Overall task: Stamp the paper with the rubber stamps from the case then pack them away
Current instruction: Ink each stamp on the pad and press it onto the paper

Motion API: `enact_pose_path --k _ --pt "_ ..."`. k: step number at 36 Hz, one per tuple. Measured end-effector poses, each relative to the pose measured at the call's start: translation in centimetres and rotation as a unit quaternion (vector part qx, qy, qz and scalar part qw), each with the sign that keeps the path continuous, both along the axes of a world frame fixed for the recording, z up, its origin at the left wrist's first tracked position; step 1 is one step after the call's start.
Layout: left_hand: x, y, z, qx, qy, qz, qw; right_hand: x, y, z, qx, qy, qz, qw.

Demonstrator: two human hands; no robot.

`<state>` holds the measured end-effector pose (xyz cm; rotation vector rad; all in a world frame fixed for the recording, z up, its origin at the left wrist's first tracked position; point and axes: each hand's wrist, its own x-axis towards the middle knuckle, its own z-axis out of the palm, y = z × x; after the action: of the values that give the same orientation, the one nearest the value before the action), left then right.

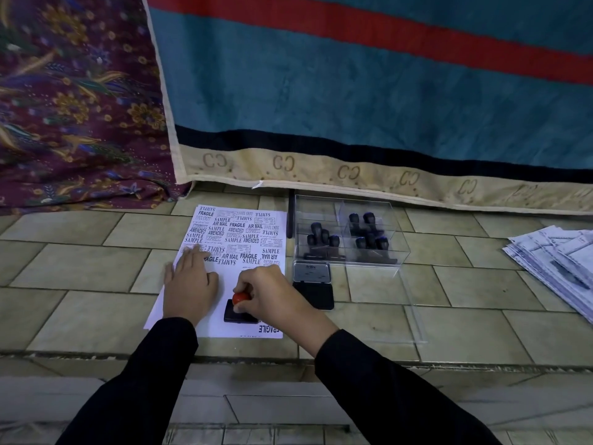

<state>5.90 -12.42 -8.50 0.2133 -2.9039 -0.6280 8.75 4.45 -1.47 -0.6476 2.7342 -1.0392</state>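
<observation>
A white paper lies on the tiled floor, covered with many black stamp prints. My left hand rests flat on its left side, fingers spread. My right hand grips the red knob of a black rubber stamp, whose base sits on the lower part of the paper. Just right of the paper lies an open ink pad, lid folded back. Behind it stands a clear plastic case holding several dark stamps upright in compartments.
The case's clear lid lies flat on the tiles to the right of the ink pad. A stack of printed papers sits at the far right. A teal, red-striped cloth and a floral cloth hang behind.
</observation>
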Motion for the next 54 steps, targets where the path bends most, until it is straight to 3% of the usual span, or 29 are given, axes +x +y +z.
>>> enact_pose_path --k 8,13,17,21,27,30,38,54 --pt "-0.1 0.0 -0.2 0.006 0.016 0.005 1.000 -0.5 0.3 -0.6 -0.024 -0.023 -0.011 0.999" --pt "0.0 0.0 -0.2 0.014 0.028 0.005 0.999 -2.7 2.0 1.1 -0.071 -0.084 -0.062 0.992" --pt "0.1 0.1 -0.2 0.010 0.029 0.006 1.000 -5.1 6.0 3.9 -0.268 -0.143 -0.179 0.936" --pt "0.1 0.2 -0.3 0.011 0.029 0.009 0.999 -7.6 11.6 7.0 -0.363 -0.090 -0.260 0.890" --pt "0.1 0.1 -0.3 0.013 0.022 0.011 1.000 -11.8 19.3 8.1 -0.235 0.080 -0.364 0.898" --pt "0.0 0.2 -0.1 0.015 0.020 0.010 1.000 -13.5 21.7 7.0 -0.160 0.125 -0.382 0.901" --pt "-0.1 0.1 -0.5 0.019 0.026 0.014 0.999 -16.3 23.1 2.8 -0.034 0.090 -0.364 0.926" --pt "-0.5 -0.2 -1.3 0.004 0.030 0.022 0.999 -18.8 21.0 1.4 0.095 0.024 -0.329 0.939"
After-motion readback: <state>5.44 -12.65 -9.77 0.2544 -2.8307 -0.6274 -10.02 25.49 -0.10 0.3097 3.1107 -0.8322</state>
